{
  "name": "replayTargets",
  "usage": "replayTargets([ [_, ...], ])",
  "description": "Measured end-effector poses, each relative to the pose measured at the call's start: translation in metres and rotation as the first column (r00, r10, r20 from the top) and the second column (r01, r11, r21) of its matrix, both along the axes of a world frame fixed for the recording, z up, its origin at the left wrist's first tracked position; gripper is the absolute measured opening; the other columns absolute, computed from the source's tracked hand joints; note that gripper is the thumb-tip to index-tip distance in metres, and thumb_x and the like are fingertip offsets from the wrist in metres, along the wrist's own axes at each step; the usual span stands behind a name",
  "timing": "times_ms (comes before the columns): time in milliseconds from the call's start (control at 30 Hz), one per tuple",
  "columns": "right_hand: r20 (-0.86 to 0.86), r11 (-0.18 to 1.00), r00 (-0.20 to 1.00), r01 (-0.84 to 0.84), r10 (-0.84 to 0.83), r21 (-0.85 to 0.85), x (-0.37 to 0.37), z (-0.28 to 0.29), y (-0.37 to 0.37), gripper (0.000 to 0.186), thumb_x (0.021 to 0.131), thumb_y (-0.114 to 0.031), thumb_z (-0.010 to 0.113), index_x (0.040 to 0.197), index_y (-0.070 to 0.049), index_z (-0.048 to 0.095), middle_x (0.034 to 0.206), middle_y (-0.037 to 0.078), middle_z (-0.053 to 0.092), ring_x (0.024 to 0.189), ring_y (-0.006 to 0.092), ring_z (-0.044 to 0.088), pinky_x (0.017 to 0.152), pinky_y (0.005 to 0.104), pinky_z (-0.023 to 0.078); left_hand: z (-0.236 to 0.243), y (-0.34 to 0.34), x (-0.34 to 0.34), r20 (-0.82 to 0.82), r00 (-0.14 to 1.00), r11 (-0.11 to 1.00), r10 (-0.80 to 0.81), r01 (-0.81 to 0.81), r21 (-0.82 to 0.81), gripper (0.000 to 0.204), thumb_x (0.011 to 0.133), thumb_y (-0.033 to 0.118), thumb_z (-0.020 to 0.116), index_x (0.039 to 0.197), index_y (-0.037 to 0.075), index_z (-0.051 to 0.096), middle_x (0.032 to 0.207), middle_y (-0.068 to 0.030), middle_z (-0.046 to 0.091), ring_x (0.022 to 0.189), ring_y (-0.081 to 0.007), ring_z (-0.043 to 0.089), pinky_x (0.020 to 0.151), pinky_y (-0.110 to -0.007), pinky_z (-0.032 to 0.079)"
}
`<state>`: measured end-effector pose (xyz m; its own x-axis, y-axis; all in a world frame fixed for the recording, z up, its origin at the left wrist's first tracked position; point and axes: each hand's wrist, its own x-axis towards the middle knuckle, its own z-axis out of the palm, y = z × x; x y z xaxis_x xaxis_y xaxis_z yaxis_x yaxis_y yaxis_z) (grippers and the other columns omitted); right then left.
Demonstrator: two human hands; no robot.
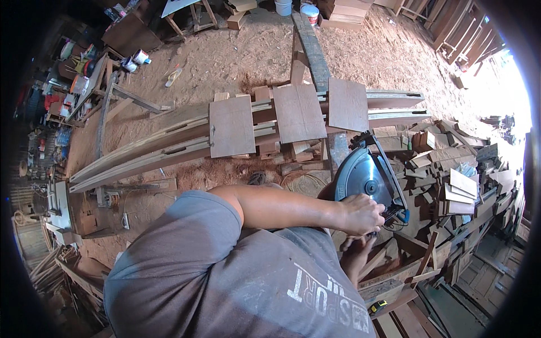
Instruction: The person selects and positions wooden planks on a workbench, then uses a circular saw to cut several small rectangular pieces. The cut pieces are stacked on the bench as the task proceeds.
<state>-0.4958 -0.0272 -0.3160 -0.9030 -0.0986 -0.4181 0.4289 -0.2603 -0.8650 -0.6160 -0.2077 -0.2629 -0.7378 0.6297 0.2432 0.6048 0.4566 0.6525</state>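
Note:
A circular saw [390,174] is tipped so that its round metal blade [354,176] faces up, in front of my body and to the right. My left arm reaches across my chest, and my left hand [360,214] is closed against the saw's near end, just below the blade's centre. What lies inside those fingers is hidden. Right below it, my right hand [358,253] has curled fingers by a small dark part that I cannot make out. Beyond the saw, three flat brown boards [347,105] lie across two long slotted wooden beams [141,147].
A narrow plank [313,53] runs under the beams as a support. Heaps of wood offcuts [434,163] cover the right side. A yellow and black tape measure [377,307] lies near my right side. Tools and containers crowd a bench [90,84] at the left; sawdust covers the ground [220,62].

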Motion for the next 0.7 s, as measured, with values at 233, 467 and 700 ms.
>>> replayTargets([
  [233,-0.396,0.325,0.429,0.231,0.812,0.917,-0.004,-0.031,-0.015,0.038,0.09,-0.008,0.073,0.128,-0.006,0.068,0.126,0.019,0.067,0.119,0.0399,0.063,0.099,0.0526,0.048,-0.005,-0.001,0.001,-0.026,1.0,1.0,-0.011,0.011,-0.007,0.027,0.095,0.03,0.072,0.103,0.004,0.069,0.102,-0.0162,0.065,0.086,-0.034,0.074,0.073,-0.045,0.061],
  [467,0.125,-0.235,0.673,0.075,0.729,0.969,-0.022,-0.059,-0.068,0.062,0.105,-0.04,0.056,0.158,-0.013,0.041,0.157,0.017,0.047,0.147,0.0348,0.042,0.119,0.0504,0.035,-0.001,-0.01,-0.001,0.024,0.999,0.984,0.023,-0.027,0.175,0.046,0.088,0.034,0.08,0.117,0.004,0.062,0.116,-0.0198,0.058,0.108,-0.0374,0.066,0.091,-0.05,0.054],
  [700,-0.036,-0.016,0.714,0.066,0.699,0.998,-0.053,-0.019,-0.119,0.063,0.103,-0.024,0.06,0.16,-0.009,0.037,0.157,0.018,0.045,0.149,0.0333,0.039,0.124,0.046,0.029,0.011,-0.075,-0.001,-0.023,0.999,0.899,0.026,-0.013,0.437,0.038,0.087,0.037,0.08,0.111,0.01,0.069,0.116,-0.0139,0.061,0.111,-0.0346,0.062,0.1,-0.049,0.046],
])
